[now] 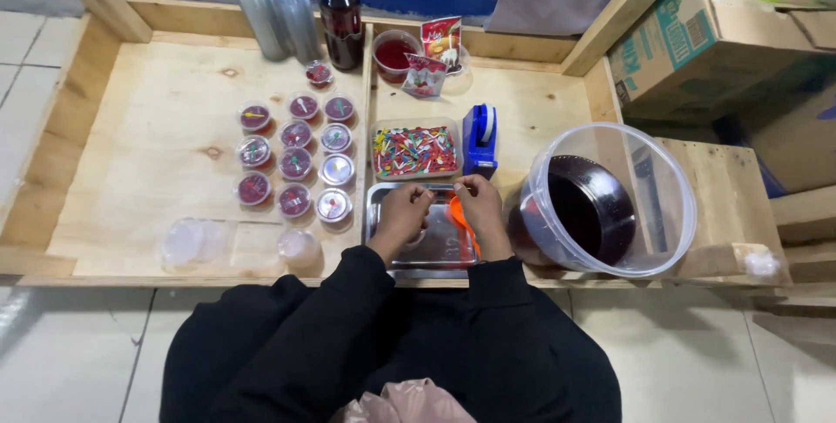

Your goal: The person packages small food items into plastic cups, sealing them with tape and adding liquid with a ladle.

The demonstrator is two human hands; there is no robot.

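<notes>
Now left hand (402, 214) pinches small cup over metal tray (383, 259); right hand (481, 209) grips orange scoop (459, 216).

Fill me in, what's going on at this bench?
A person in black sleeves works over a metal tray. The right hand holds an orange scoop; the left hand is beside it, and what it holds is hidden. Left of the tray stand rows of small lidded cups of dark red filling. A big clear tub of dark liquid sits to the right, with a container of coloured bits just behind the tray.
</notes>
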